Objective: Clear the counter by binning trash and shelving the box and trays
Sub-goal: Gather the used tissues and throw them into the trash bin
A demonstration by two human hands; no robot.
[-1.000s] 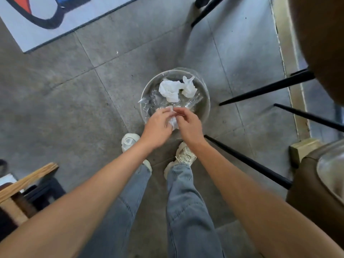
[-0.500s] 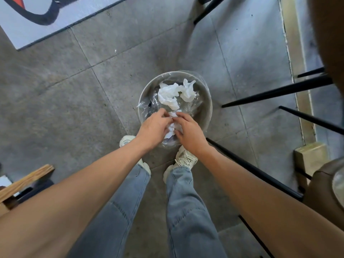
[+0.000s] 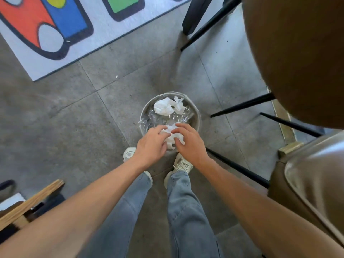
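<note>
A small round grey bin (image 3: 197, 119) with a clear plastic liner stands on the floor just beyond my feet. Two crumpled white tissues (image 3: 163, 107) lie inside at its far side. Over the bin's near rim, my left hand (image 3: 151, 144) and my right hand (image 3: 188, 141) meet around another crumpled white tissue (image 3: 172, 135). Fingers of both hands touch the wad from either side. The bin's near edge is hidden under my hands.
Grey floor tiles surround the bin. Black stool legs (image 3: 242, 105) angle in from the right, below a brown round seat (image 3: 297, 58). A second brown seat (image 3: 309, 181) sits lower right. A colourful rug (image 3: 61, 30) lies upper left; a wooden frame (image 3: 29, 203) at lower left.
The view has pulled back and tilted up, showing more rug. Both hands stay together over the bin's near rim, with more of the white tissue showing between the fingers.
</note>
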